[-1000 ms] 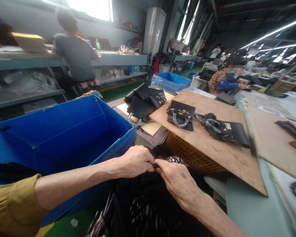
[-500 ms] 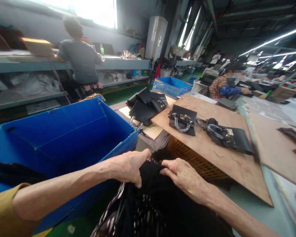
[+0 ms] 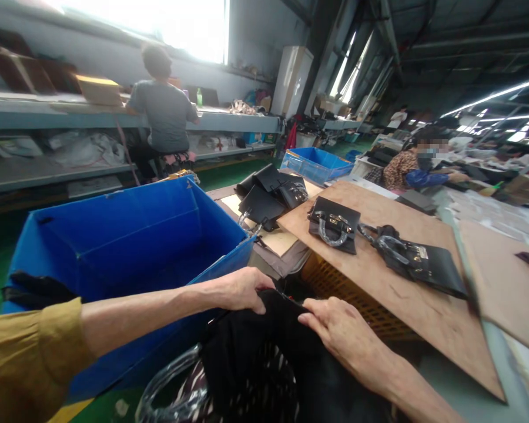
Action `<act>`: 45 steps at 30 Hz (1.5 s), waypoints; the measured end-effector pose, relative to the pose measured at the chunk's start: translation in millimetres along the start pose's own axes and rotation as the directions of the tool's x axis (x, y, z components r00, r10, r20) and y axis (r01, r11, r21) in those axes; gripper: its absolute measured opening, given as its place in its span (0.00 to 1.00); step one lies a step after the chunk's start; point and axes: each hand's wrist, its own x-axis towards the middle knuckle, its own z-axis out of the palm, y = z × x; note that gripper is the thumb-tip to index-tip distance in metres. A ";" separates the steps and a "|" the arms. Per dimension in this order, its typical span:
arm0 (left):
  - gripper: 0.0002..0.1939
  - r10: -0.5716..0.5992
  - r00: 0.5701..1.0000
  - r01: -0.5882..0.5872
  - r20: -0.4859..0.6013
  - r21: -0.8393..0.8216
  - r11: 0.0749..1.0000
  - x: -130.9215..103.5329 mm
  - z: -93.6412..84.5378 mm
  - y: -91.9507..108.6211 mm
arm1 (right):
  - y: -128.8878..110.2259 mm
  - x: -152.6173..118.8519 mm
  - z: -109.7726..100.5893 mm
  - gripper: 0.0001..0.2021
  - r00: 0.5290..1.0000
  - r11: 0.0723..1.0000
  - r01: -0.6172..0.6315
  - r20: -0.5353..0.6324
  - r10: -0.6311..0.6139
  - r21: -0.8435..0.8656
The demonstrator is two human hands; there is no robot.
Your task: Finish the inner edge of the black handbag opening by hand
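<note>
A black handbag (image 3: 233,346) sits at my lap, upper edge toward the far side. My left hand (image 3: 244,288) pinches that edge between thumb and fingers. On the same edge, a little to the right, my right hand (image 3: 330,320) is closed with its fingertips on the black material. A handle wrapped in clear plastic (image 3: 167,382) sticks out at the lower left. Patterned cloth shows beneath the bag, and its lower part blurs into the dark. Two black handbags with wrapped handles, one nearer the middle (image 3: 334,223) and one farther right (image 3: 427,264), lie on the board.
A large blue bin (image 3: 127,194) stands at the left, its wall close to my left forearm. The brown board (image 3: 405,311) rests over a yellow crate (image 3: 339,285). More black bags (image 3: 264,197) lie beyond. Two people, in a grey shirt (image 3: 163,114) and with blue sleeves (image 3: 425,178), sit farther off.
The bag has shifted under my hands, and its plastic-wrapped handle now shows at the lower left. Both hands keep hold of the edge. My view has swung slightly left.
</note>
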 end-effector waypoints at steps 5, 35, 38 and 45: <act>0.13 0.047 0.994 -0.053 -0.101 -0.059 0.997 9.0 10.3 -0.7 | 8.2 0.2 5.5 0.10 1.000 1.000 -0.010 0.004 0.010 -0.004; 0.14 0.088 0.973 -0.071 -0.215 0.089 0.994 12.8 24.4 13.2 | -1.7 19.6 -7.6 0.11 0.996 0.994 0.085 -0.007 -0.086 -0.066; 0.14 0.096 0.971 -0.075 -0.221 0.098 0.992 15.4 26.6 10.6 | -1.1 19.3 -5.6 0.11 0.996 0.993 0.094 0.010 -0.093 -0.065; 0.09 0.125 0.982 -0.106 -0.145 0.136 0.985 18.2 23.4 3.3 | 1.7 26.4 5.2 0.07 0.969 0.969 0.248 0.004 -0.248 0.010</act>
